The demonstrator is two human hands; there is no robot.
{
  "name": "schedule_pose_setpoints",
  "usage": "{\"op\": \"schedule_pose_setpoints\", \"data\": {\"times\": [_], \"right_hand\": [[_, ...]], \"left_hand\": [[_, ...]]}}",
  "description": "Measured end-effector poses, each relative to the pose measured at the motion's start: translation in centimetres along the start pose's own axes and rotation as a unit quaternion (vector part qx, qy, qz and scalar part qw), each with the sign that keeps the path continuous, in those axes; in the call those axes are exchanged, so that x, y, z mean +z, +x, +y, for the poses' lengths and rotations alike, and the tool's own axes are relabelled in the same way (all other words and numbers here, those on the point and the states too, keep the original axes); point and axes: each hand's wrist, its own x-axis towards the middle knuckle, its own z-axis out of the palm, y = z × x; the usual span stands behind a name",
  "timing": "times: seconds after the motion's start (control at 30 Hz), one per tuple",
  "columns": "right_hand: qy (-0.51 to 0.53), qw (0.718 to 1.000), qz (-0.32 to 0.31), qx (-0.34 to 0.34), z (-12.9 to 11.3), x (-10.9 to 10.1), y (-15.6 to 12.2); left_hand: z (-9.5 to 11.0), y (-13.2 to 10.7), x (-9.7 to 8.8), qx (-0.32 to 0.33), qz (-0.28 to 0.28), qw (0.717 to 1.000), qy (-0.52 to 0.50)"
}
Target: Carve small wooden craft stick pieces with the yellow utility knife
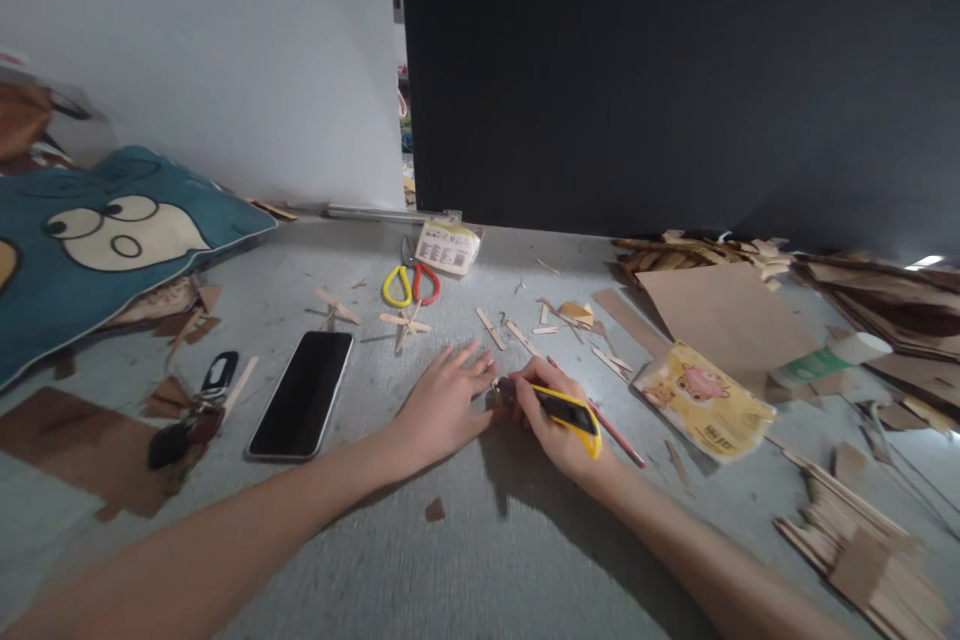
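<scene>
My left hand (444, 406) lies flat on the grey tabletop, fingers spread and pointing away from me. Beside its thumb, my right hand (553, 442) is closed around a yellow and black utility knife (571, 412), its tip pointing left toward the left hand. What lies beneath the tip is too small to make out. A red pencil (619, 438) rests just right of the right hand. Beyond the fingertips lie cut wooden craft sticks (490, 328) and a small cross of sticks (406, 324).
Scissors (411, 284) with yellow and red handles touch a tissue pack (448, 247) at the back. Left are a phone (302, 395), keys (196, 410) and a blue cushion (135, 230). Right are a yellow pack (705, 400), a green-white tube (829, 360) and cardboard (720, 305).
</scene>
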Motion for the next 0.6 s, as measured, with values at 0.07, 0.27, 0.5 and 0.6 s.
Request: {"op": "schedule_pose_setpoints", "data": {"times": [0.07,0.27,0.5,0.6], "right_hand": [[0.036,0.999,-0.003,0.040,0.1,0.0,0.1],[0.115,0.984,0.004,0.138,0.8,0.2,0.3],[0.274,0.930,0.059,0.238,1.1,0.9,0.3],[0.336,0.898,0.088,0.269,0.7,1.1,0.3]], "left_hand": [[0.0,0.0,0.0,0.001,-0.001,1.000,0.003],[0.1,0.1,0.1,0.000,0.007,1.000,-0.005],[0.6,0.1,-0.4,-0.010,-0.015,1.000,0.006],[0.5,0.2,-0.5,-0.013,-0.020,1.000,0.005]]}}
